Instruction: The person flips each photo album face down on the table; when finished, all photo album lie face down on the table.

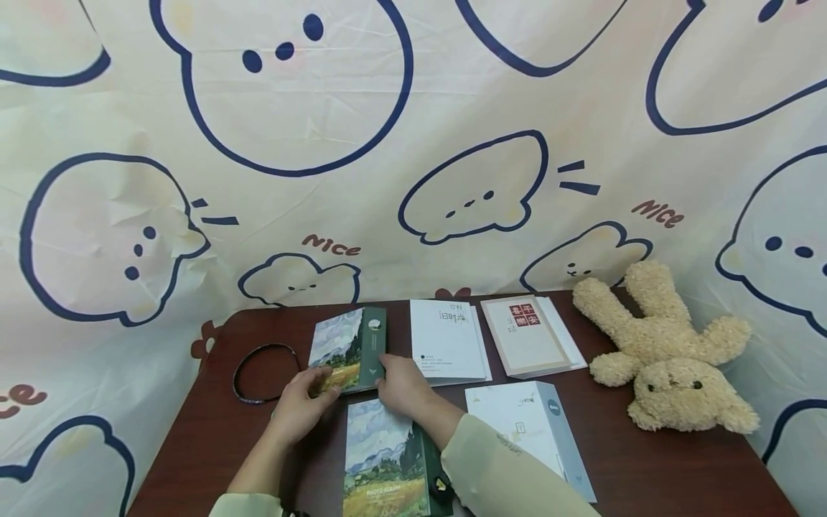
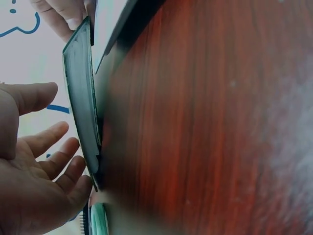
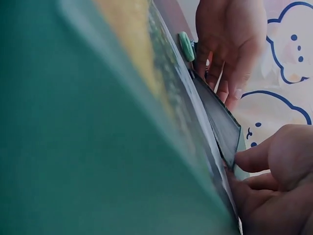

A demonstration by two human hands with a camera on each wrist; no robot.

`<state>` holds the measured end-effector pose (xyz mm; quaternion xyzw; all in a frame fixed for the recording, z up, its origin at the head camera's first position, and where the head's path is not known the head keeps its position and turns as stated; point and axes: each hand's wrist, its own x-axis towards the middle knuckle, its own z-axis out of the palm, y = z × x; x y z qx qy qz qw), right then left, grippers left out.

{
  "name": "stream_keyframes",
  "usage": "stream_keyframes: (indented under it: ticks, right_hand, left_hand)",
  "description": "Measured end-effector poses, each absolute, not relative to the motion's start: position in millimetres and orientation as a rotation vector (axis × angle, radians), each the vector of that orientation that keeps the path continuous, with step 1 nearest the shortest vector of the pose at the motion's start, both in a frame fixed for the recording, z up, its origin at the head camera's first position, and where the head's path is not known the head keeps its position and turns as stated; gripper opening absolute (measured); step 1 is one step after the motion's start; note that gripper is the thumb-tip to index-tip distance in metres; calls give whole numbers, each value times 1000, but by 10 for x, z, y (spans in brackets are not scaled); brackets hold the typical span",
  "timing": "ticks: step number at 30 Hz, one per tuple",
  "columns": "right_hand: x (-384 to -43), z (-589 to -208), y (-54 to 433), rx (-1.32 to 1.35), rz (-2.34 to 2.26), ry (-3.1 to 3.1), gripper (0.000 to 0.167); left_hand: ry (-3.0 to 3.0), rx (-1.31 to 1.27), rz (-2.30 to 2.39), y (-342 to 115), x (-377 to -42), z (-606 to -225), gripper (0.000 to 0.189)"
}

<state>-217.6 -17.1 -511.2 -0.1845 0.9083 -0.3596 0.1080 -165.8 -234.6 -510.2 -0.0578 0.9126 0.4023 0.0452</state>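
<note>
A green-spined photo album (image 1: 345, 348) with a painted landscape cover lies toward the back left of the dark table. My right hand (image 1: 403, 388) pinches its near right corner, thumb on one side and fingers on the other, as the right wrist view shows. At the near left edge, my left hand (image 1: 300, 406) has its fingers loosely spread; in the left wrist view the left hand (image 2: 44, 156) has fingertips by the album (image 2: 80, 103). A second, matching album (image 1: 381, 459) lies nearer, partly under the right forearm.
A dark loop (image 1: 237, 377) lies left of the album. White booklets (image 1: 446, 345), a cream booklet (image 1: 523, 341) with a red print and a white-and-blue album (image 1: 517, 416) lie to the right. A plush toy (image 1: 672, 352) rests at the right edge. Patterned cloth (image 1: 452, 108) hangs behind.
</note>
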Motion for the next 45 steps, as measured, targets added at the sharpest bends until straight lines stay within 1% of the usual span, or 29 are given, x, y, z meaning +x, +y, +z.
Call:
stream_keyframes:
  ticks: [6, 13, 20, 24, 32, 39, 45]
  right_hand:
    - [-2188, -5107, -224, -551, -920, 2688, 50]
    - [-2181, -5086, -189, -560, -968, 2624, 54]
    - [-2149, -5066, -81, -637, -976, 2604, 58]
    - [-2099, -5050, -3, -659, -1113, 2535, 57]
    - [-2055, -4984, 123, -596, -1339, 2485, 55]
    - [-2052, -4941, 231, -556, -1423, 2452, 55]
    - [-2057, -4923, 344, -572, -1460, 2484, 54]
  left_hand:
    - [2812, -191, 1219, -2395, -1690, -5118, 48]
    - [2803, -186, 1235, -2399, -1681, -5104, 48]
    - [2816, -178, 1227, -2374, -1668, -5111, 50]
    - [2821, -184, 1212, -2355, -1654, -5106, 52]
    - [2831, -179, 1186, -2337, -1642, -5072, 53]
    - [2835, -191, 1171, -2288, -1636, -5037, 55]
    - [2779, -157, 1274, -2200, -1650, -4982, 56]
